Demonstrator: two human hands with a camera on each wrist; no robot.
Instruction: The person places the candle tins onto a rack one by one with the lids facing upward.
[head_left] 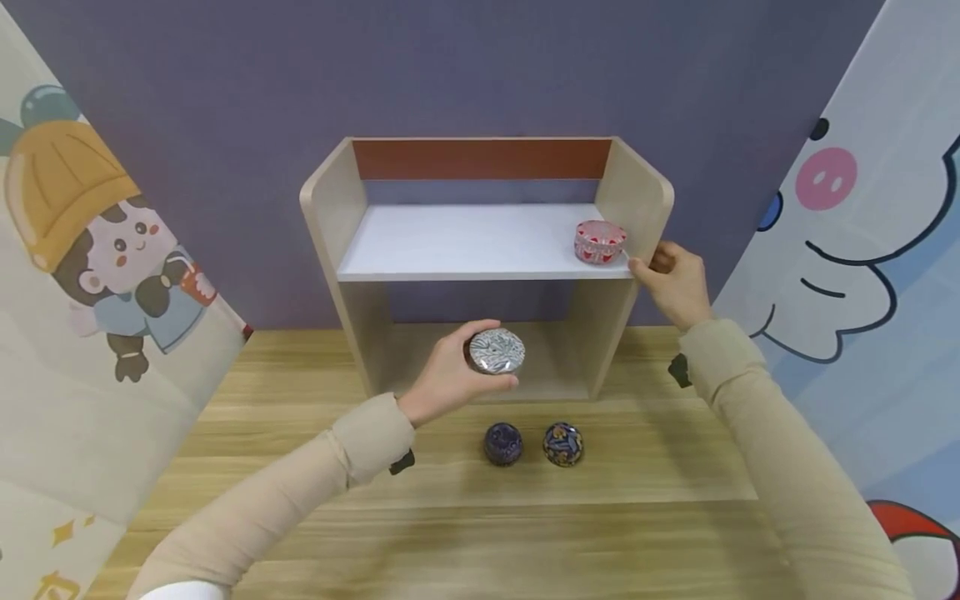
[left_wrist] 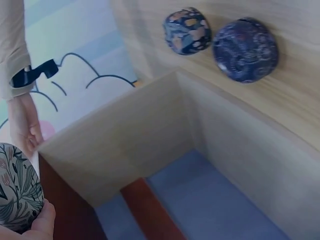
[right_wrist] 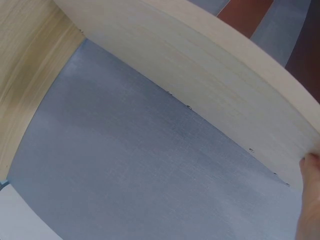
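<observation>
Pink tin [head_left: 600, 243] is shelved; left hand [head_left: 455, 367] clamps leafy tin [head_left: 497, 351]; right hand [head_left: 678, 285] grips shelf [head_left: 636, 193]; purple tin [head_left: 503, 444], blue tin [head_left: 562, 444] seemingly remain.

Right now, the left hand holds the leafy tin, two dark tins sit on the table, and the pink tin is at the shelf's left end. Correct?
No: the head view shows the pink tin at the right end of the white shelf. The left hand holds the leafy tin, and two dark tins sit on the table.

On table [head_left: 525, 542], purple tin [head_left: 503, 444], flowered tin [head_left: 563, 444], shelf unit [head_left: 327, 215]; pink tin [head_left: 600, 242] on white shelf [head_left: 465, 242]
</observation>
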